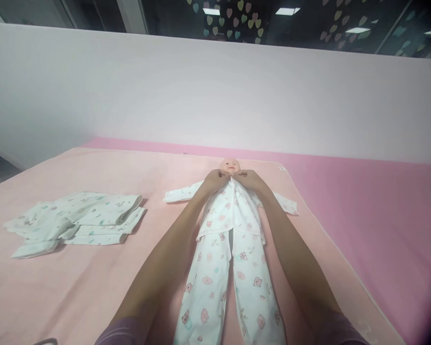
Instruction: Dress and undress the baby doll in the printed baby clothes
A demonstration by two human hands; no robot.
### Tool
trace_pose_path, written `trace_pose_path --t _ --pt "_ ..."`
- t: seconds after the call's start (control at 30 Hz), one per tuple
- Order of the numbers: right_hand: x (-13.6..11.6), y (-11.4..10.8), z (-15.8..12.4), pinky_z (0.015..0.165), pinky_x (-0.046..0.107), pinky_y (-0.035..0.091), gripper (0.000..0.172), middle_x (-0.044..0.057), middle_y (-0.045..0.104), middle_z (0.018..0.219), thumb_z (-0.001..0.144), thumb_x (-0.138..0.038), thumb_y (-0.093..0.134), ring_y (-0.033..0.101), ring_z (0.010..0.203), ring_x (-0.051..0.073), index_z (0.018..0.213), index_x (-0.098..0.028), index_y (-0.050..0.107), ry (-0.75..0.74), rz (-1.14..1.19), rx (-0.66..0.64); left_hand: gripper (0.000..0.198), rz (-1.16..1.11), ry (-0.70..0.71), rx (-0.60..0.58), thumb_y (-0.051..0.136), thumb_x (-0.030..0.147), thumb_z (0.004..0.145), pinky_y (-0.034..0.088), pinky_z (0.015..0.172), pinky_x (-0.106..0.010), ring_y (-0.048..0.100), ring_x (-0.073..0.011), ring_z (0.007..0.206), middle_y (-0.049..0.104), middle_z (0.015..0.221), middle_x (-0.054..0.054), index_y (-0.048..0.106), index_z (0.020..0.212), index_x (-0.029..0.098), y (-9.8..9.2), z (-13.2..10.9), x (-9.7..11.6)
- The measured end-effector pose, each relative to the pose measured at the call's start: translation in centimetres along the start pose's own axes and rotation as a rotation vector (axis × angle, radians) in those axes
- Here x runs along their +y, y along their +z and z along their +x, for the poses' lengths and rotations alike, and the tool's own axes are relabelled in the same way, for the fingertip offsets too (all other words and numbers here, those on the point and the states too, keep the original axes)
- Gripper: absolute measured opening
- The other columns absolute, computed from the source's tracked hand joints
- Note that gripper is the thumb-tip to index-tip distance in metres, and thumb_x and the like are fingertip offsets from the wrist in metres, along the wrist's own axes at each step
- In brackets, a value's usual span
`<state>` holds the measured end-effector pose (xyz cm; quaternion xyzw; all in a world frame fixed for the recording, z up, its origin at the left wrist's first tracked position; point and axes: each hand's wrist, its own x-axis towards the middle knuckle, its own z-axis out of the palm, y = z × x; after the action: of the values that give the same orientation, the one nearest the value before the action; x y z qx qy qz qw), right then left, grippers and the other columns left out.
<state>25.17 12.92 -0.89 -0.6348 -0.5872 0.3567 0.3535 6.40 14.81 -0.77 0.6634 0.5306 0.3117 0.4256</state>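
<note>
A baby doll (231, 165) lies on its back, head away from me, dressed in a white printed top (233, 211) and matching trousers (208, 287). Both sleeves of the top stretch out sideways. At the neckline, just below the doll's chin, my left hand (217, 180) pinches the collar fabric. Opposite it, my right hand (249, 179) grips the other side of the collar, with the fingertips of both hands close together. The fingers partly cover the neck opening, so any fastener there is hidden.
Left of the doll, folded white printed clothes (82, 218) lie on a peach sheet (104, 282). Pink matting (362, 206) borders the sheet at the right and back. A white wall (215, 96) rises behind, below dark windows with heart stickers (243, 19).
</note>
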Motion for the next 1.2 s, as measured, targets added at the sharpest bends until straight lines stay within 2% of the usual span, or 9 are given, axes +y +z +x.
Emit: trace_pose_path --t 0.17,0.33,0.43,0.53,0.77,0.97,1.2 --pt "0.2 0.2 0.1 0.071 0.028 0.043 0.038 0.003 0.071 0.087 0.084 -0.057 0.074 0.06 0.082 0.019 0.086 -0.019 0.075 -0.04 -0.039 0.01 0.025 0.049 0.03 0.0 0.07 0.04 0.089 0.037 0.06 -0.028 0.054 -0.0157 0.065 0.061 0.073 -0.001 0.059 0.081 0.019 -0.2 -0.3 0.2" --pt "0.5 0.1 0.1 0.071 0.028 0.043 0.04 0.002 0.07 0.083 0.087 -0.058 0.069 0.059 0.081 0.02 0.085 -0.019 0.076 -0.082 -0.052 -0.021 0.039 0.053 0.06 -0.064 0.07 0.054 0.089 0.034 0.058 -0.029 0.046 -0.0147 0.059 0.05 0.066 0.001 0.053 0.074 0.021 -0.7 -0.2 -0.5" --pt "0.3 0.1 -0.1 0.072 0.028 0.043 0.04 0.003 0.072 0.089 0.088 -0.059 0.068 0.06 0.083 0.019 0.09 -0.019 0.075 -0.071 -0.072 -0.022 0.041 0.007 0.036 -0.11 0.07 0.055 0.088 0.03 0.055 -0.029 0.041 -0.0134 0.056 0.044 0.063 0.003 0.052 0.074 0.022 -0.8 -0.1 -0.7" --pt "0.0 0.1 -0.5 0.074 0.028 0.045 0.04 0.005 0.073 0.1 0.088 -0.057 0.07 0.061 0.086 0.019 0.098 -0.019 0.073 -0.037 -0.086 0.009 0.037 -0.045 0.025 -0.106 0.069 0.05 0.09 0.027 0.054 -0.029 0.037 -0.0124 0.054 0.04 0.062 0.004 0.054 0.073 0.021 -0.6 -0.2 -0.6" --pt "-0.1 0.1 -0.5 0.075 0.028 0.046 0.038 0.007 0.075 0.101 0.089 -0.054 0.072 0.065 0.09 0.021 0.099 -0.017 0.075 -0.005 -0.025 -0.022 0.028 -0.081 -0.002 -0.037 0.068 0.036 0.091 0.032 0.057 -0.028 0.041 -0.0118 0.056 0.046 0.062 0.003 0.058 0.071 0.019 0.0 -0.6 0.3" --pt "-0.1 -0.1 -0.6 0.08 0.028 0.049 0.032 0.007 0.079 0.108 0.088 -0.045 0.075 0.068 0.097 0.022 0.102 -0.016 0.079 0.038 0.056 -0.01 0.021 -0.114 0.013 -0.024 0.069 0.032 0.089 0.038 0.059 -0.027 0.048 -0.0129 0.06 0.054 0.067 0.0 0.061 0.076 0.017 0.2 -0.7 0.6" --pt "0.0 -0.8 -0.7 0.086 0.028 0.05 0.036 0.008 0.081 0.111 0.084 -0.046 0.082 0.069 0.104 0.024 0.105 -0.017 0.082 0.069 0.114 -0.08 0.015 -0.133 0.062 -0.048 0.068 0.03 0.091 0.042 0.059 -0.025 0.055 -0.0137 0.066 0.061 0.075 -0.002 0.066 0.085 0.016 0.2 -0.6 0.1"
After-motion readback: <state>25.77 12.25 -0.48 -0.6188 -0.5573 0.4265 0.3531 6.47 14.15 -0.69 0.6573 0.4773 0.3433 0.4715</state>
